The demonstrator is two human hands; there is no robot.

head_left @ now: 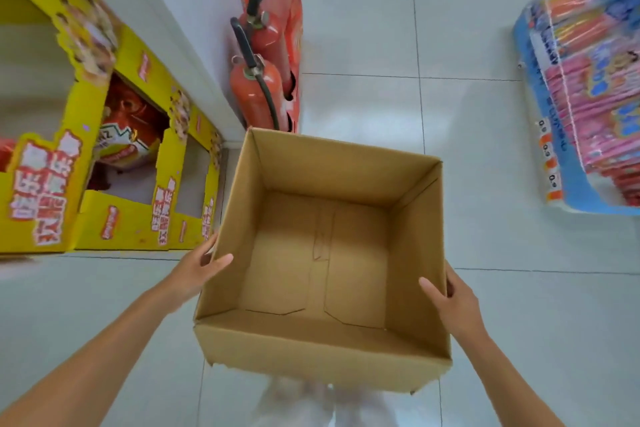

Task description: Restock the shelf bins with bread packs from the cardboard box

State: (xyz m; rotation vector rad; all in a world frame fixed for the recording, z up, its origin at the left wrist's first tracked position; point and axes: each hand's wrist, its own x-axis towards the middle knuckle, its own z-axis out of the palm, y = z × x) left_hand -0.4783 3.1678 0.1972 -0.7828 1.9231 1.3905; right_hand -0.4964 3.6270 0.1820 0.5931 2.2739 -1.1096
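Yellow cardboard shelf bins (38, 191) stand at the left against a white wall. They carry large white and red Chinese characters and small red logos on their fronts, all too blurred to read. In one bin lies a red and white bag (128, 128) with dark lettering that cannot be made out. At the right, a blue-edged rack of pink and orange packs (588, 97) bears small price tags (553, 178), and one seems to read 0.9.

The left hand (199, 269) grips the left wall of the cardboard box (311, 354) near its front corner. Its thumb is hooked over the rim to the inside and its fingers lie on the outside. The right hand (450, 302) clamps the right wall in the same way, with the thumb stretched along the inner face. Its fingers are hidden behind the wall.

The box is plain brown with no print, and it is open at the top. Its bare inner bottom shows in full, crossed by the seams of the folded flaps. Its lower front edge is slightly torn. It is held between the two hands above the pale tiled floor (519, 322), just right of the bins. Its far wall is near two red fire extinguishers (254, 94) that stand by the wall.
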